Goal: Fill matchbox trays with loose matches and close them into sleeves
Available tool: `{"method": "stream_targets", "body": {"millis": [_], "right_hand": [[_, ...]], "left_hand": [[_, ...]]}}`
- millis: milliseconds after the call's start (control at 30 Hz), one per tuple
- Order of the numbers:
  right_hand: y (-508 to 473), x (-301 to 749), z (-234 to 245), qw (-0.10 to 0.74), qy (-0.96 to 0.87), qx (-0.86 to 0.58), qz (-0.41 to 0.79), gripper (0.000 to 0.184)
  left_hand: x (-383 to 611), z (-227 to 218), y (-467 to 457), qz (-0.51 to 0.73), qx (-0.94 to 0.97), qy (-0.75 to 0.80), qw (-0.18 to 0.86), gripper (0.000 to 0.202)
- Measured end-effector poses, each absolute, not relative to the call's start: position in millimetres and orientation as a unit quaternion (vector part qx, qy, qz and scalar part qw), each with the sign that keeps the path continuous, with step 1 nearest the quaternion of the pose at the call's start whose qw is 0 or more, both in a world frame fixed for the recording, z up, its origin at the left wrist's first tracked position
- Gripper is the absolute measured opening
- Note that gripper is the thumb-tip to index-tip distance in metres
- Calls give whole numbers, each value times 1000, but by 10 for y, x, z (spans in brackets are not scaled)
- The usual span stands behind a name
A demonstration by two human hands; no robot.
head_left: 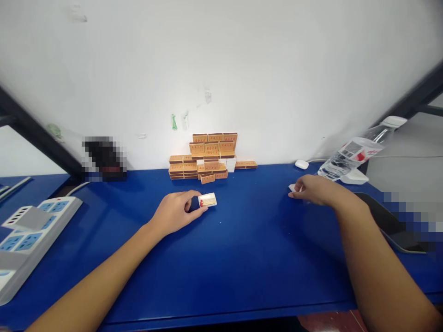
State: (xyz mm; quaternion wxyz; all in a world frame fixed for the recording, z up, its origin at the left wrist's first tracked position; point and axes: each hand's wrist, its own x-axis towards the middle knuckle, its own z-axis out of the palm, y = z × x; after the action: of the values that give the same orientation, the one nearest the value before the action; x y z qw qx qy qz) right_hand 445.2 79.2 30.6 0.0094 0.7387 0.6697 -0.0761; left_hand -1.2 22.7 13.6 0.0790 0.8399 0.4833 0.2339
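My left hand (pixel 176 211) rests on the blue table (pixel 242 258), thumb and fingers pinching an open matchbox tray (pixel 207 199) filled with red-tipped matches. My right hand (pixel 313 190) lies further right, fingers curled around a small white object (pixel 292 187) on the table that I cannot name. Behind the tray, a stack of orange matchboxes (pixel 209 157) leans against the white wall, several rows high, with a few loose boxes at its foot.
A white power strip (pixel 31 230) with blue sockets lies at the left edge. A tilted plastic water bottle (pixel 360 152) stands at the right, near a white earbud case (pixel 302 164). A dark phone-like slab (pixel 387 216) lies by my right forearm.
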Motion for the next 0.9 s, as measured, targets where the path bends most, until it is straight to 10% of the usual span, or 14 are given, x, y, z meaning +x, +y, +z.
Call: {"method": "stream_targets", "body": {"millis": [533,900], "right_hand": [[898,4111,358,-118,755,645,-12,11],[1633,3451,454,-202,552,763,-268,36]], "left_hand": [[25,103,215,222,845,480,77,35],[-8,147,216,246,842,475,68,34]]}}
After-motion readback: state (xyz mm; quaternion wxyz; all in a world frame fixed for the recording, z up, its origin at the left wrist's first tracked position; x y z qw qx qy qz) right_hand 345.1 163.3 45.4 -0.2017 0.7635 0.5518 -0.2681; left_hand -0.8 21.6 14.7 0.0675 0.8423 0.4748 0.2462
